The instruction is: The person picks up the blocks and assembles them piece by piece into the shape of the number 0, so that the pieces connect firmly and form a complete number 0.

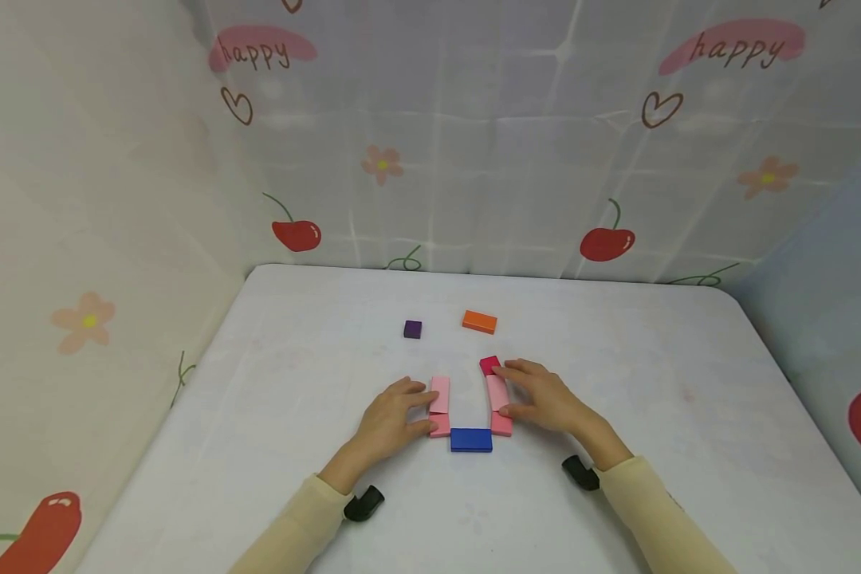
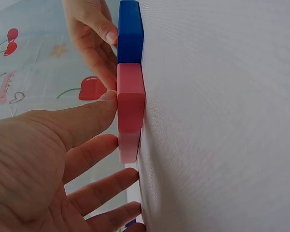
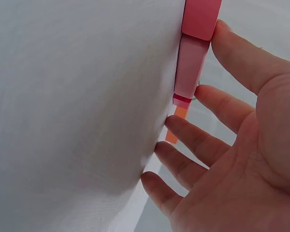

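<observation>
A blue block (image 1: pixel 471 440) lies crosswise on the table between two short columns of flat blocks. The left column has a coral-pink block (image 1: pixel 440 428) with a light pink block (image 1: pixel 441 387) beyond it. On the right, a coral-pink block (image 1: pixel 501 426), a light pink block (image 1: pixel 498 392) and a red block (image 1: pixel 488 364) follow one another. My left hand (image 1: pixel 389 418) rests beside the left column, thumb touching the coral-pink block and index finger at the light pink one. My right hand (image 1: pixel 548 399) touches the right column's outer side with thumb and index fingertip, its other fingers spread.
Farther back on the white table (image 1: pixel 258 446) lie a purple block (image 1: pixel 412 329) and an orange block (image 1: pixel 479 322). A patterned curtain (image 1: pixel 473 143) hangs behind the table's far edge. Black wrist devices (image 1: pixel 364 504) sit below both hands.
</observation>
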